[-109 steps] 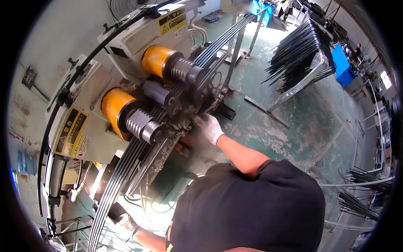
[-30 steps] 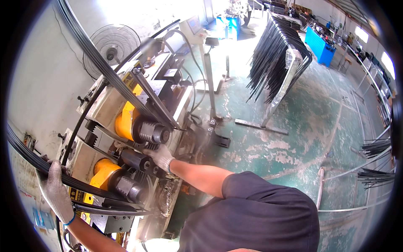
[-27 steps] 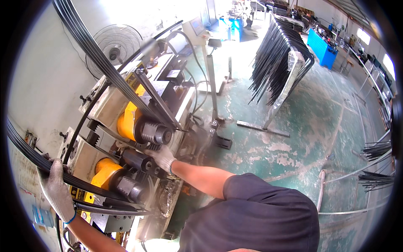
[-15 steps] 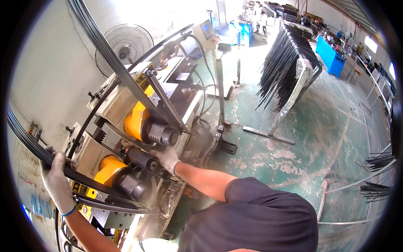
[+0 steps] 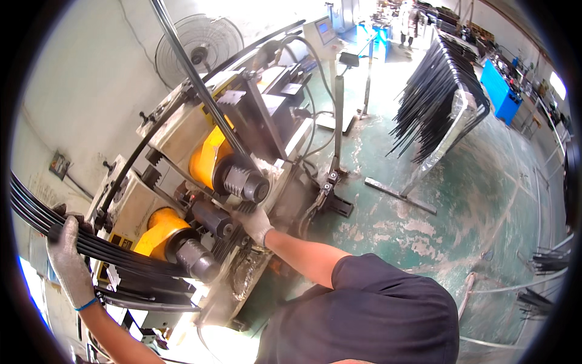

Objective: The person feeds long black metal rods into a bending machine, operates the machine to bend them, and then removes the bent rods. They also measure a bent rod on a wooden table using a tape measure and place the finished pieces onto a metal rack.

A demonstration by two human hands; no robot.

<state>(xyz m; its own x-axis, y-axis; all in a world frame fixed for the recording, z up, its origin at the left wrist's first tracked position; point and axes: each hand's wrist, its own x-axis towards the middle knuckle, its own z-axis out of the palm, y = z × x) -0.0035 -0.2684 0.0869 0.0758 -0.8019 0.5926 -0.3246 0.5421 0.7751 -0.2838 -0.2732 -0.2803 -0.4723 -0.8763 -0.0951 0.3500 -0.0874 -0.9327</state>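
Observation:
A grey-white work glove covers my left hand (image 5: 70, 261), which is wrapped round a bundle of long black rods (image 5: 118, 256) at the left. The rods curve down to the lower ridged roller (image 5: 197, 259), beside a yellow guard (image 5: 159, 230). My right hand (image 5: 254, 224), also gloved, reaches into the machine between the upper ridged roller (image 5: 245, 181) and the dark cylinder (image 5: 212, 218). Its fingertips are hidden among dark parts, so I cannot tell what they hold. A second bundle of rods (image 5: 203, 82) slants down to the upper roller.
Behind the machine stands a large fan (image 5: 197, 51). A control box with a screen (image 5: 324, 36) stands at its far end. To the right, a metal rack (image 5: 418, 173) carries many hanging black rods. Farther off are a blue bench (image 5: 500, 91) and a person (image 5: 408, 23).
The view has shifted, so the machine and rack appear farther right. My left hand has moved left and away from the rollers along the rods. My right hand stays at the machine.

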